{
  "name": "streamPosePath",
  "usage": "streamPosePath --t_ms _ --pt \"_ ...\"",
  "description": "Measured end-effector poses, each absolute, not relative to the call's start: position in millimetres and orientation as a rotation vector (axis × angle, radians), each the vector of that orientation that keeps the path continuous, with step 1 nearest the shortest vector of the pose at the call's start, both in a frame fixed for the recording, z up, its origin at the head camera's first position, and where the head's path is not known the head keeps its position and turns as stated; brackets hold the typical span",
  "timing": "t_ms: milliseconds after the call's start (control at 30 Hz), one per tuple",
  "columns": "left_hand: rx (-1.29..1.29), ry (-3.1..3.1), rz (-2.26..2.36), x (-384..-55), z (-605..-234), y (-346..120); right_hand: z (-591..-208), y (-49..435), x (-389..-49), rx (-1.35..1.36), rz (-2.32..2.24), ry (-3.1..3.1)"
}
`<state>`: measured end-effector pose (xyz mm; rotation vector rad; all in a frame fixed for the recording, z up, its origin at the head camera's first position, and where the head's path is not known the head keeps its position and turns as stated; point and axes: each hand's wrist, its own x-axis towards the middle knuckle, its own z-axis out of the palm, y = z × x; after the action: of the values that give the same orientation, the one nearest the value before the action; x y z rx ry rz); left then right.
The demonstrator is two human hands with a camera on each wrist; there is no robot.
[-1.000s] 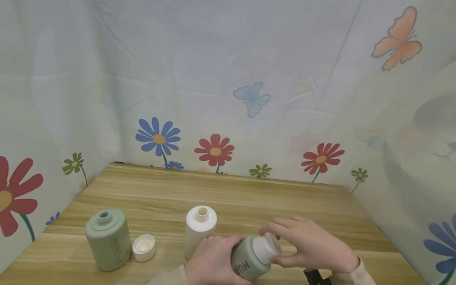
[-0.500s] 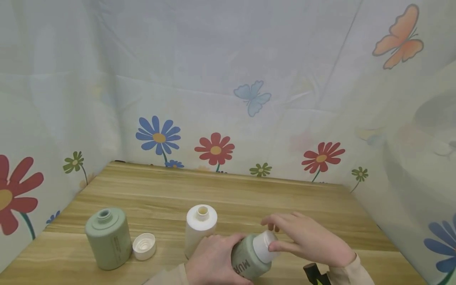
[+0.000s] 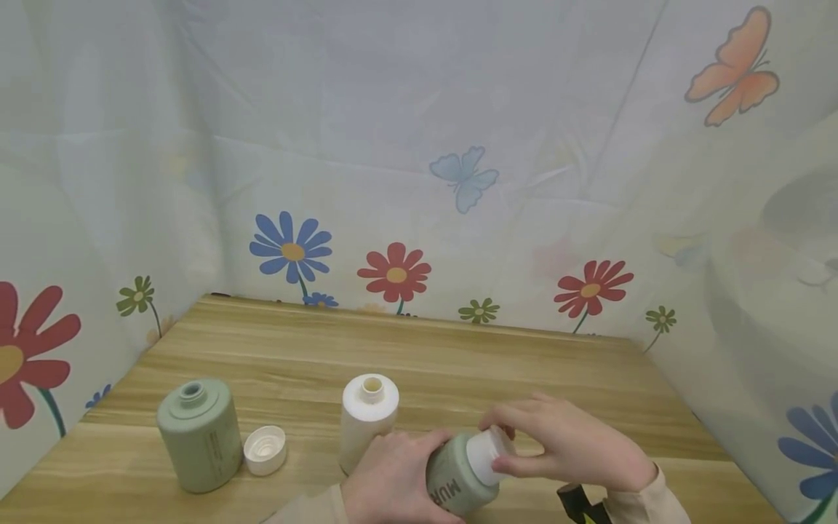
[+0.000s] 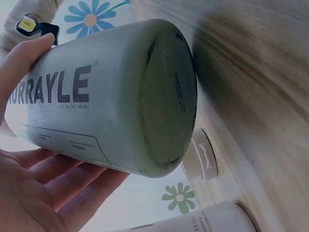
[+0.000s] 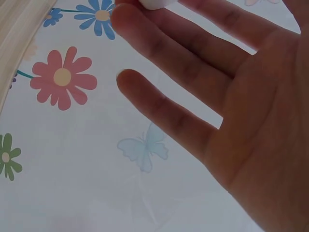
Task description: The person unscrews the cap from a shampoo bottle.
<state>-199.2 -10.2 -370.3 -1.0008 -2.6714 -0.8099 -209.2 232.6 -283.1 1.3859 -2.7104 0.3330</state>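
My left hand (image 3: pixel 396 477) grips a pale green bottle (image 3: pixel 452 484), tilted with its white cap (image 3: pixel 486 457) up and to the right. In the left wrist view the bottle's dark lettering (image 4: pixel 58 87) and scuffed base (image 4: pixel 171 96) show. The right hand (image 3: pixel 563 444) pinches that cap between thumb and fingers; in the right wrist view only a sliver of white shows at the fingertips. Right behind the left hand stands a white bottle (image 3: pixel 369 411) with an open neck, its lower part partly hidden by that hand.
A second green bottle (image 3: pixel 199 437), uncapped, stands at the left. Beside it a loose white cap (image 3: pixel 265 450) lies with its inside up. A black object (image 3: pixel 579 502) shows under the right wrist. Flower-printed curtain (image 3: pixel 393 182) encloses the wooden table (image 3: pixel 294 342).
The right fingers lifted off the cap half a second ago, with the thumb against it, and have closed round it again. The left hand and its bottle have barely moved.
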Motion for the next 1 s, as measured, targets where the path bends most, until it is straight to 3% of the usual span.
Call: streamPosePath --t_ms 233,567,1000 --pt "-0.982 -2.664 -0.812 -198.6 -373.5 -10.2 -283.5 232.8 -207.0 1.506 0.332 -2.561" --pt "-0.978 -2.662 -0.852 -200.6 -373.9 -9.1 -281.4 232.4 -208.1 1.366 0.325 -2.787" --pt "-0.952 -2.747 -0.908 -202.1 -371.6 -10.6 -284.7 231.4 -208.9 1.482 0.275 -2.645"
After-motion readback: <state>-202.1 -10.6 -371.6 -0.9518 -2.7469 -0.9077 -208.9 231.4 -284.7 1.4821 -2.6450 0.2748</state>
